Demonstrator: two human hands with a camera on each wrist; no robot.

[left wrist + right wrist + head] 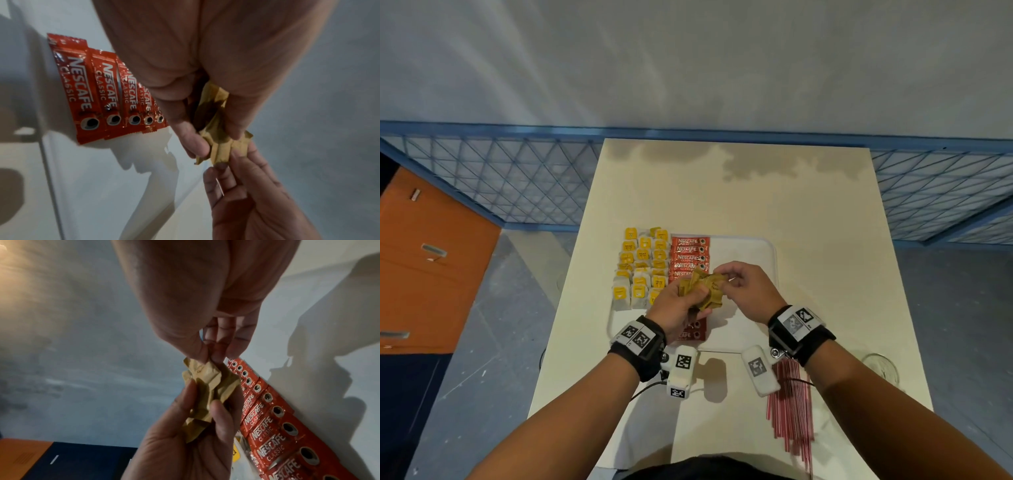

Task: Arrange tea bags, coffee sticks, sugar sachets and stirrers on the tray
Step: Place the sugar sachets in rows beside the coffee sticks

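My left hand (681, 301) grips a bunch of brown sugar sachets (700, 289) above the white tray (756, 246). My right hand (736, 281) pinches the end of one sachet in that bunch (205, 369). In the left wrist view the sugar sachets (218, 142) stick out between the left fingers (195, 146), with the right hand (236, 178) below them. Yellow-tagged tea bags (642, 263) lie in rows on the tray's left side. Red coffee sticks (690, 255) lie in a column beside them (92, 97) (273, 426). Red stirrers (791, 404) lie on the table near my right forearm.
The cream table (756, 192) stands against a blue mesh fence (500, 178). A clear glass (881, 368) stands at the table's right edge near my right wrist. An orange cabinet (424, 260) is on the left, off the table.
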